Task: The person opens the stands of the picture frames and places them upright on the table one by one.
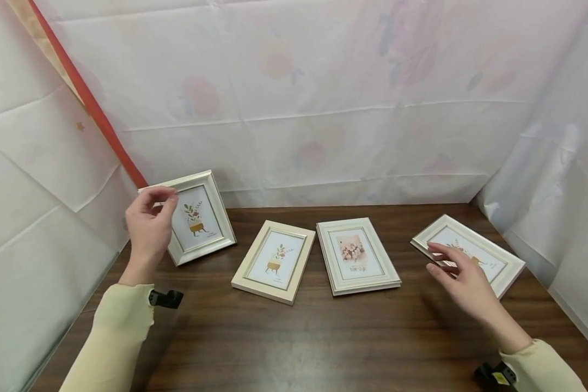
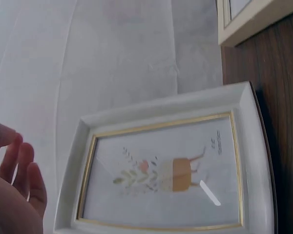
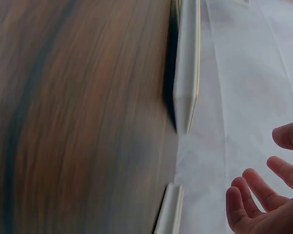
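The upright white picture frame (image 1: pixel 198 218) stood tilted at the table's (image 1: pixel 274 348) left rear. It looked light and rigid, its smooth moulding perhaps slippery, its glossy front likely breakable; the outer side edges seemed the best hold. A gold inner line bordered a potted-plant print. Beside it the left hand (image 1: pixel 151 220), fingers loosely bent, held nothing. Rightward lay a cream frame (image 1: pixel 274 261), a flower-photo frame (image 1: pixel 357 258) and an angled white frame (image 1: pixel 481 253), over which the right hand (image 1: pixel 463 280) hovered, empty, thumb and fingers apart.
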A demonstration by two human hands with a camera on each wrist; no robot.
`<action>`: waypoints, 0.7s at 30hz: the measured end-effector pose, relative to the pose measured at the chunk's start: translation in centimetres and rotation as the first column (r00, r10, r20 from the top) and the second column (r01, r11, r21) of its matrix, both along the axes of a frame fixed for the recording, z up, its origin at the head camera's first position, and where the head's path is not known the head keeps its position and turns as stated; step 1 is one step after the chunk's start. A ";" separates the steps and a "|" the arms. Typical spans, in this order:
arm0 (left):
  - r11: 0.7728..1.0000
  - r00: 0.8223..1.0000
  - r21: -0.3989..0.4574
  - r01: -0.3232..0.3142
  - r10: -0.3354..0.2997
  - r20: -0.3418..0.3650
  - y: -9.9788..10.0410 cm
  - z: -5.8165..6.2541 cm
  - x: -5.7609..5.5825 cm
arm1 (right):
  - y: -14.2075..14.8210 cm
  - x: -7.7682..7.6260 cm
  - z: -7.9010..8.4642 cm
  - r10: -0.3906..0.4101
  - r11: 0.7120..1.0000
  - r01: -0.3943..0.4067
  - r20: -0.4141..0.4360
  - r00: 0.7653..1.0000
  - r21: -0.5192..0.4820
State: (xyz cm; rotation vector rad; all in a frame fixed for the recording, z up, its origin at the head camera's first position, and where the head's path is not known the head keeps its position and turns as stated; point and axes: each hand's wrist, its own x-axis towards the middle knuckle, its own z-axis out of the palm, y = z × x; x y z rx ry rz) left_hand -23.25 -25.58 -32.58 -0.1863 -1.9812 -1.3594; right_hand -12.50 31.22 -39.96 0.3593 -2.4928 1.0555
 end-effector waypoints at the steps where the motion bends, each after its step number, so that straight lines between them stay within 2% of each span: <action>1: 0.999 0.999 -0.031 0.031 -0.031 0.012 0.5 0.3 0.2 | 0.4 -0.1 -0.1 -0.007 1.000 0.007 0.006 1.000 -0.001; 5: 0.975 0.983 -0.131 0.179 -0.172 0.060 2.3 0.9 0.5 | 2.3 -0.7 -0.6 -0.049 0.999 0.049 0.038 0.998 -0.001; 9: 0.932 0.948 -0.197 0.304 -0.276 0.158 3.2 -0.1 -1.0 | 4.1 -1.1 -0.9 -0.093 0.996 0.093 0.045 0.995 0.001; 13: 0.887 0.908 -0.256 0.384 -0.313 0.277 4.0 -1.4 -3.0 | 5.2 -1.3 -1.1 -0.106 0.994 0.107 0.045 0.993 -0.019; 17: 0.847 0.867 -0.282 0.451 -0.340 0.364 5.1 -1.9 -4.1 | 5.5 -1.3 -1.3 -0.107 0.994 0.108 0.057 0.993 -0.025; 21: 0.817 0.843 -0.318 0.481 -0.331 0.424 5.9 -2.4 -5.2 | 5.4 -1.3 -1.4 -0.115 0.993 0.116 0.066 0.991 -0.010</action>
